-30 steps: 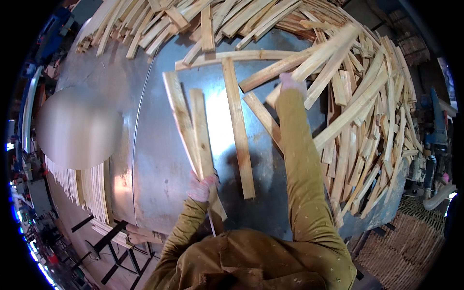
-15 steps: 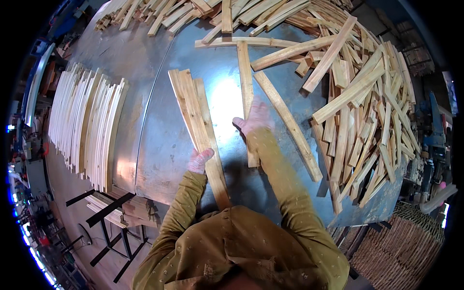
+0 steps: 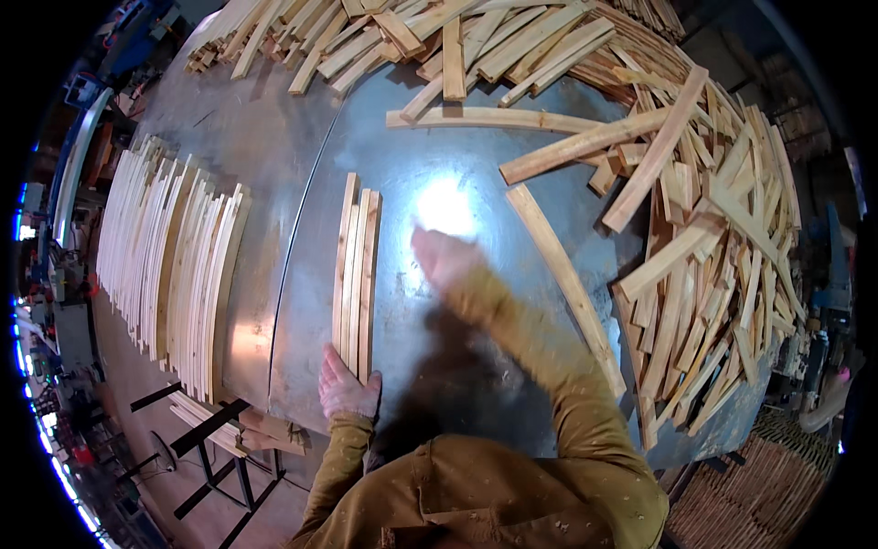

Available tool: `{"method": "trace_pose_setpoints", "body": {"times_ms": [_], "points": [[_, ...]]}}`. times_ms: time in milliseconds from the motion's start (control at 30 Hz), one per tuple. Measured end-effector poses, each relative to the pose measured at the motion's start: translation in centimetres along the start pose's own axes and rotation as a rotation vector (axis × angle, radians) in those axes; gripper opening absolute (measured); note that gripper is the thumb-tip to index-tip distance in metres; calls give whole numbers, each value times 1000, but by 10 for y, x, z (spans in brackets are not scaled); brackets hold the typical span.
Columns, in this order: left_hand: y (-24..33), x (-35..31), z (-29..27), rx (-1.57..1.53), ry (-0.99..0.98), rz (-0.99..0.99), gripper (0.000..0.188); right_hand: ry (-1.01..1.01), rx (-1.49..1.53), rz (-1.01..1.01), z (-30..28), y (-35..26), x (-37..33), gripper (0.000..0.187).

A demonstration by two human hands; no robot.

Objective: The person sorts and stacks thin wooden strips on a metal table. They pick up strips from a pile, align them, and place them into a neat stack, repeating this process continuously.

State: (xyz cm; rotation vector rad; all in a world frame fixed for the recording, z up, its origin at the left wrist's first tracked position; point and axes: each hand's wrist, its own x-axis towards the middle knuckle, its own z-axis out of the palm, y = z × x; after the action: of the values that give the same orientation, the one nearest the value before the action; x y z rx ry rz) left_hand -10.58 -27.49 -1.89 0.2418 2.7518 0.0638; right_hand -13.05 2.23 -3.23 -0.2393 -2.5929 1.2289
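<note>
My left hand (image 3: 349,386) is closed around the near end of a small bundle of wooden strips (image 3: 355,284). These strips stand side by side, pressed together, with their far ends uneven. Over the bare metal to their right, my right hand (image 3: 445,256) is smeared by motion; its fingers cannot be made out, and no strip shows in it. A single wooden strip (image 3: 569,284) lies slanted on the table to the right of that hand. Both hands look pale, perhaps gloved.
The metal table (image 3: 302,229) has a seam left of the bundle. Neatly lined-up strips (image 3: 174,265) stand at the left. A jumbled pile of strips (image 3: 695,265) covers the right side, and more strips (image 3: 457,55) lie along the far edge. A black metal stand (image 3: 219,457) is at lower left.
The fanned strips now stand squared together, with my left hand lower at their near end. My right hand has left the strip it held and moved left; that strip has joined the bundle.
</note>
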Motion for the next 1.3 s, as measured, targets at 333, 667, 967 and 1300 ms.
{"method": "trace_pose_setpoints", "body": {"times_ms": [333,667,967,1300], "points": [[6,5,4,-60,99,33,104,-205,-892,15,-90,129,126,58],[86,-36,-36,-1037,-632,530,82,-428,812,13,16,43,-162,32],[63,-28,26,-1804,-1346,175,72,-469,-1382,586,-300,133,-45,73],[95,-42,16,-1943,-1397,67,71,-529,-234,600,-87,45,-75,55]]}}
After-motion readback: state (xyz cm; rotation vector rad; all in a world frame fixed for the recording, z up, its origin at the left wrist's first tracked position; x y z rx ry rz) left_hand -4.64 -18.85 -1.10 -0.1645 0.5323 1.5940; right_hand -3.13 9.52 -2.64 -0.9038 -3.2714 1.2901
